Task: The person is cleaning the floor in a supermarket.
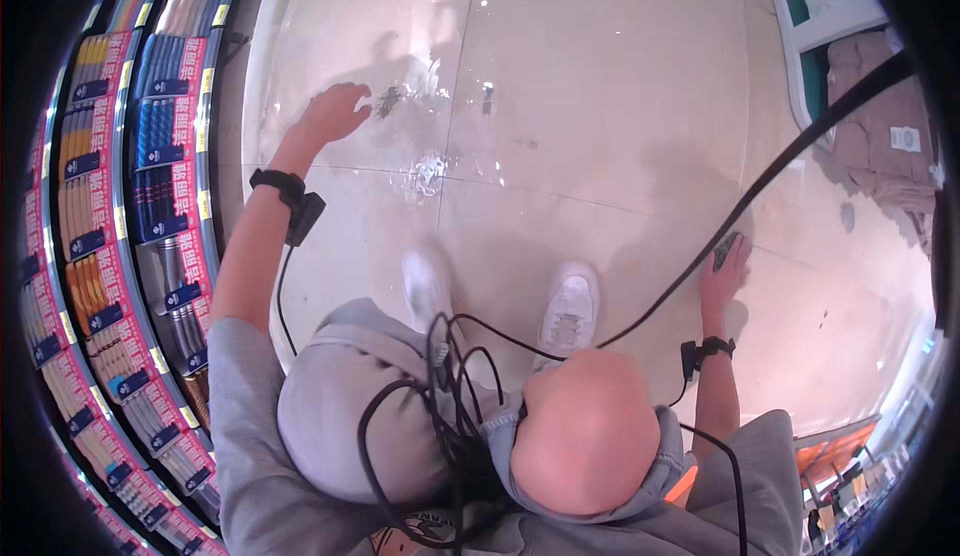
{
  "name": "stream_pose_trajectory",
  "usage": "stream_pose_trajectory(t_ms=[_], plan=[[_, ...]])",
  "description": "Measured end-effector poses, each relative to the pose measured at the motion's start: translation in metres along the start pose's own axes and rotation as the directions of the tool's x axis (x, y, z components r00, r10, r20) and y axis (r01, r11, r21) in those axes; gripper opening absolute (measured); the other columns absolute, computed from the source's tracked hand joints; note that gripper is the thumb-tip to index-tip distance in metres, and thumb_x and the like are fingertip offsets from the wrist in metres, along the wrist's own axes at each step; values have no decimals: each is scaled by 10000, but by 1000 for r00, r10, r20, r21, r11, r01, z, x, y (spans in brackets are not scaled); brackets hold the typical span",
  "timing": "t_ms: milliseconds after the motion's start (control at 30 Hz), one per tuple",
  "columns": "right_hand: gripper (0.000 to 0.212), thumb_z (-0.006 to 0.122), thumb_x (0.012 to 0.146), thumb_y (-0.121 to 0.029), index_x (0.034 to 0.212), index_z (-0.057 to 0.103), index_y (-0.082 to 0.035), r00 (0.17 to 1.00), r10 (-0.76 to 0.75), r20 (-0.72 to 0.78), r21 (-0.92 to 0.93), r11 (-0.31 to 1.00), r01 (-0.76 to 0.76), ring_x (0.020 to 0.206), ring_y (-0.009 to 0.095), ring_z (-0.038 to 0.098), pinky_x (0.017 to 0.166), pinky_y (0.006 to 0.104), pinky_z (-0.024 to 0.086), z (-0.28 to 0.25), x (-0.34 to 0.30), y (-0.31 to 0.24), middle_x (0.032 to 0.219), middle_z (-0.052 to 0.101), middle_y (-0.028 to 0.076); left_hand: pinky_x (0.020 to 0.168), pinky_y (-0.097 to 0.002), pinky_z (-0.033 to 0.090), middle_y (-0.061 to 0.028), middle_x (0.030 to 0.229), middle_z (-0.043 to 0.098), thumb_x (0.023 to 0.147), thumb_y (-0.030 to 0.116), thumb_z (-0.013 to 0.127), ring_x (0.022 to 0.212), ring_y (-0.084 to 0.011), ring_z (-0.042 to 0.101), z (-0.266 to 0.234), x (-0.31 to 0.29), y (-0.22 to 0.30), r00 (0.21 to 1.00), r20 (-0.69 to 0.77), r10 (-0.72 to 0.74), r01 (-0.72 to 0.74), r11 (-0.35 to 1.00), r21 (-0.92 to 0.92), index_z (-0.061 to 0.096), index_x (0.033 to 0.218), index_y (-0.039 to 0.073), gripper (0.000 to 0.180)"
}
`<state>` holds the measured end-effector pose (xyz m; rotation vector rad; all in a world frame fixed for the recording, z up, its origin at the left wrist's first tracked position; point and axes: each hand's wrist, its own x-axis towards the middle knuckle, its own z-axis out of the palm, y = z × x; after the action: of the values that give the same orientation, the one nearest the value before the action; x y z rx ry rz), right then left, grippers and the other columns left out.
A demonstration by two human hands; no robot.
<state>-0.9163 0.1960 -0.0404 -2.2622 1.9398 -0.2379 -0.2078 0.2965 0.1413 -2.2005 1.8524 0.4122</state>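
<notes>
My left hand (337, 114) reaches out over the pale floor beside the shelves, its fingers curved and apart, holding nothing. Just off its fingertips a dark grey patch (388, 102) shows on the floor. On the other side, my right hand (738, 268) hangs low over the tiles with its fingers close together. A small dark mottled thing (724, 250) lies against its fingers; what it is cannot be made out. Each wrist wears a black strap with a small black box.
Shelves (205, 206) of packaged towels rise along the left. Black cables (760, 191) cross in front of me. My white shoes (571, 306) stand on glossy tiles (600, 86). At the far right is a white-framed stand (795, 51) beside brown folded fabric (880, 106).
</notes>
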Motion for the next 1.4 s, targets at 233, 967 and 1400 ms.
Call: stream_pose_trajectory(t_ms=[233, 967, 1400], plan=[[553, 462, 932, -320, 1383, 408, -3, 990, 100, -95, 43, 994, -96, 1360, 415, 305, 1077, 611, 217, 8, 15, -11, 1442, 391, 225, 995, -566, 405, -125, 1383, 493, 892, 344, 607, 1236, -335, 494, 121, -63, -15, 991, -111, -81, 79, 997, -24, 467, 1355, 143, 524], [189, 491, 833, -6, 1010, 558, 2, 441, -893, -89, 683, 268, 680, 1014, 416, 543, 854, 500, 434, 140, 3, -600, 998, 583, 209, 1126, -500, 259, -211, 1482, 350, 944, 225, 558, 1365, -380, 334, 182, -365, -44, 823, 104, -559, 562, 772, -298, 308, 1477, 84, 605], [396, 463, 940, -126, 1313, 516, -1, 313, -944, 109, 187, 329, 926, 1321, 282, 440, 1121, 473, 280, 81, 111, -398, 1358, 531, 161, 1093, -454, 336, -230, 1407, 442, 917, 121, 553, 1296, -404, 419, 197, -271, -42, 929, -26, -370, 315, 823, -473, 402, 1408, 33, 521]])
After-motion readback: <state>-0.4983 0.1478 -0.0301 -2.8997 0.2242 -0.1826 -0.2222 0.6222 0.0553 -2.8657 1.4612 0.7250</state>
